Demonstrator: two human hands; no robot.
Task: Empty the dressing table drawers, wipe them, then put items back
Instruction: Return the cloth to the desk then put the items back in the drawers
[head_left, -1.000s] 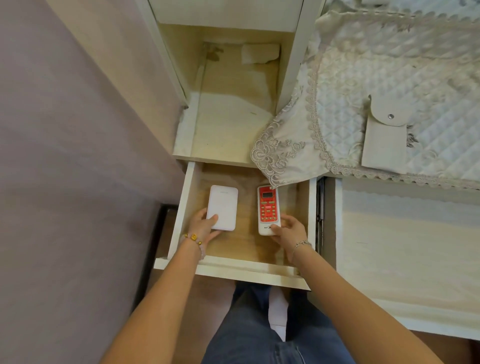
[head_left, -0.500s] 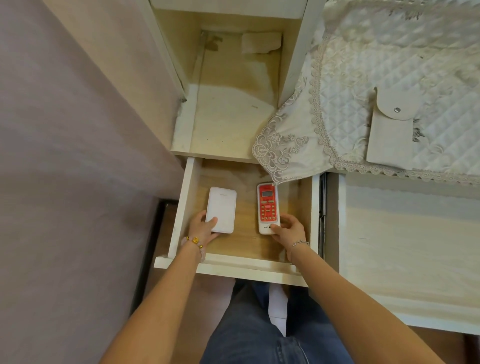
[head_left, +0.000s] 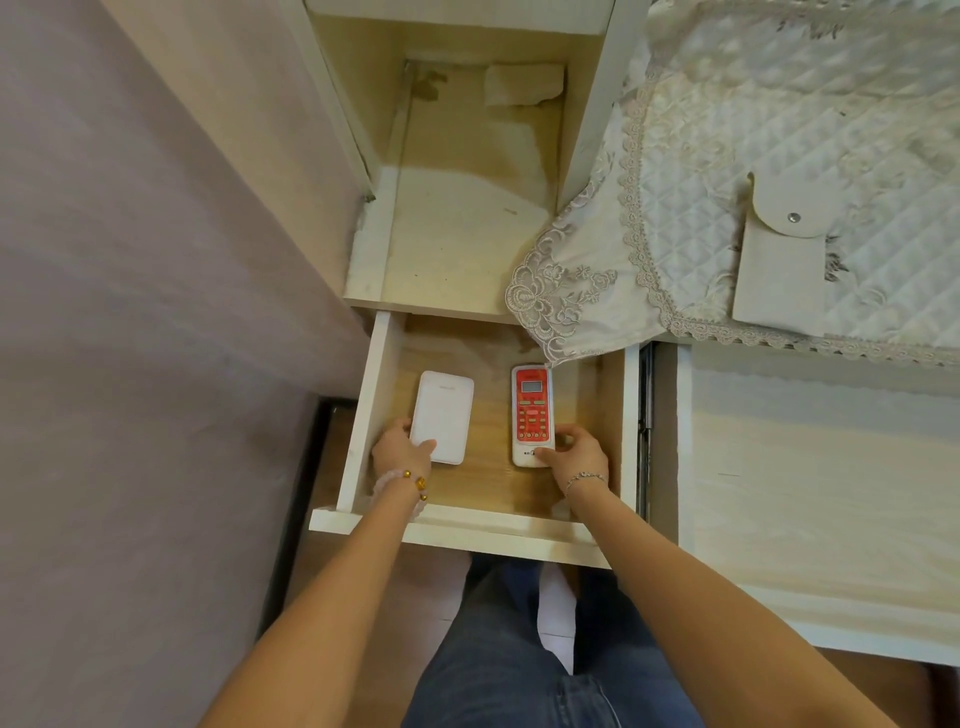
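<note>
While left hand (head_left: 399, 451) pinches white device (head_left: 444, 415), right hand (head_left: 577, 453) grips remote (head_left: 532, 410)

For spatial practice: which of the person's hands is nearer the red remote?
Right. The right hand grips the red remote at its near end; the left hand holds the white box beside it.

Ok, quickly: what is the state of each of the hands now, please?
Left hand: grips the white box by its near corner.
Right hand: grips the red remote.

Mauve wall (head_left: 135, 322) left, wooden floor (head_left: 426, 587) below, quilted lace-trimmed cloth (head_left: 691, 208) upper right
</note>
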